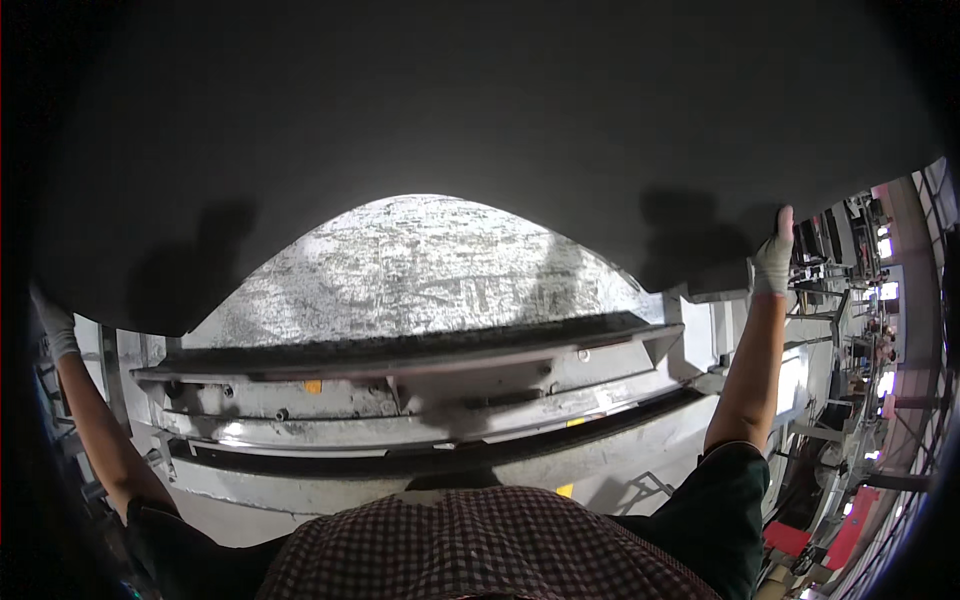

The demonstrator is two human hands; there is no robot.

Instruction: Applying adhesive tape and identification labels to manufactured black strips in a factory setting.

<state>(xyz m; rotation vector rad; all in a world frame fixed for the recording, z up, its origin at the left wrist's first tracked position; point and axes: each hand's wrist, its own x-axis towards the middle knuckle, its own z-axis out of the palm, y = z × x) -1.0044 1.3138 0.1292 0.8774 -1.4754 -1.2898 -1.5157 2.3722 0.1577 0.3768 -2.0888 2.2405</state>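
A broad dark grey sheet [450,110] fills the upper part of the view, its near edge curving around an arched gap in the middle. My left hand [54,324], in a pale glove, grips the sheet's left corner; its fingers are mostly hidden behind the edge. At the opposite corner my right hand [775,258], gloved too with a bare thumb tip, holds the sheet's right edge, thumb pointing up. Both arms are spread wide. Through the gap shows a brightly lit, speckled pale surface [420,265], worn and streaked.
A long metal ledge [420,368] with bolts and a yellow tag [313,386] runs across the machine between me and the pale surface. Below it lies a dark slot [430,462]. To the right are workshop racks [825,235], a bright screen [792,380] and red items [850,525].
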